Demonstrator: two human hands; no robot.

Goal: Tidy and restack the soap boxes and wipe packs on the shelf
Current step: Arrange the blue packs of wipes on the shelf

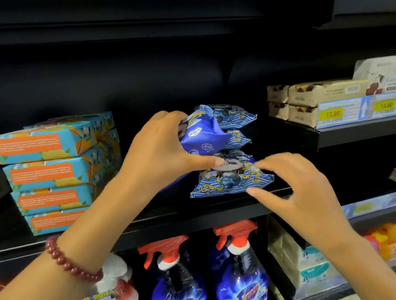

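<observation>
A stack of blue wipe packs (232, 120) with wave and panda prints stands on the black shelf (200, 212) at the middle. My left hand (159, 152) grips a tilted purple-blue wipe pack (203, 137) against the stack, its thumb touching the bottom pack (231, 178). My right hand (297, 187) hovers with fingers spread just in front of the bottom pack's right end, holding nothing. To the left stands a stack of several blue-and-orange soap boxes (49, 174).
Beige boxes (311, 99) sit on the shelf at the right behind yellow price tags (332, 114). Below are blue spray bottles (177, 291) with red triggers, a white pump bottle (114, 286) and tissue packs (312, 263). The shelf above (148, 10) overhangs the work area.
</observation>
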